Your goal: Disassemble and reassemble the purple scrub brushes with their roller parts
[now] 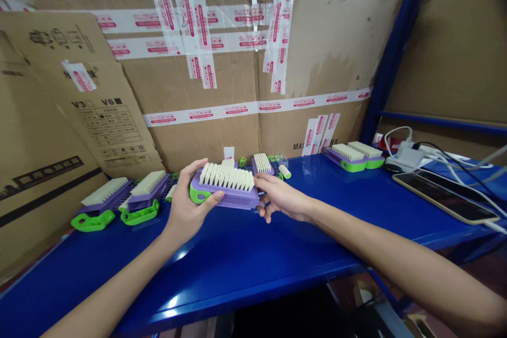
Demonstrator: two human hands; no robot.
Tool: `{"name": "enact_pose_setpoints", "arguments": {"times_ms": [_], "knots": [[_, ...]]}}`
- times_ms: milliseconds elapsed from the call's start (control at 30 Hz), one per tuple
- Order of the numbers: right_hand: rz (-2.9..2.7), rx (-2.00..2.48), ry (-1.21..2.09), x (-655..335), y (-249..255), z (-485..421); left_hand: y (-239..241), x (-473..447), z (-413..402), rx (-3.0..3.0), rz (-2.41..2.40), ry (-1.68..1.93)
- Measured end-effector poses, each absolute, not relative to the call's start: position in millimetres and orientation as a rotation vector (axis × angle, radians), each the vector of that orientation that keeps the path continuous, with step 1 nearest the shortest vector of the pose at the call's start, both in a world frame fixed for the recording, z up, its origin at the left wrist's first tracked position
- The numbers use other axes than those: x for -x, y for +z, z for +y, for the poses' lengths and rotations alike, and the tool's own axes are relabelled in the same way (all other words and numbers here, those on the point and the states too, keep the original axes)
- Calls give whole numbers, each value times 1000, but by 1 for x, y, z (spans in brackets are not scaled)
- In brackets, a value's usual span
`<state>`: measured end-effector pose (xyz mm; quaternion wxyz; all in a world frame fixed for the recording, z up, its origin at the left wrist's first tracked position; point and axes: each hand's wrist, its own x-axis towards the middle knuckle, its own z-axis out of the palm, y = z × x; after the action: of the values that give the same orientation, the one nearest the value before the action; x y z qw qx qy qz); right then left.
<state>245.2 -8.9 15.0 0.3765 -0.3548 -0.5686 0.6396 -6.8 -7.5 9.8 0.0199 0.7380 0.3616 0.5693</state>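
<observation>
Between my two hands, above the blue shelf, is a purple and green brush (227,182) with pale bristles facing up. My left hand (192,193) grips its green end, thumb in front and fingers behind. My right hand (281,195) has its thumb and finger closed on the purple right end, the other fingers curled below. Behind the held brush, partly hidden by it, stands another brush (262,163), with a small white roller (284,171) with a green end beside it.
Two brushes with green handles, a farther-left brush (103,193) and a nearer brush (149,185), lie on the blue shelf (237,259). Two more brushes (354,156) sit at the right. A phone (443,198) and white charger (410,153) with cables lie far right. Taped cardboard (222,79) walls the back.
</observation>
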Motion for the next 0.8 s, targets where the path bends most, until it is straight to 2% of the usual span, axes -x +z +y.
{"name": "enact_pose_setpoints", "arguments": {"times_ms": [667, 800], "knots": [[-1401, 1002, 1589, -244, 20, -10, 10, 8, -9, -2260, 1058, 1860], [-1416, 1009, 1610, -245, 23, -11, 12, 7, -9, -2253, 910, 1856]]}}
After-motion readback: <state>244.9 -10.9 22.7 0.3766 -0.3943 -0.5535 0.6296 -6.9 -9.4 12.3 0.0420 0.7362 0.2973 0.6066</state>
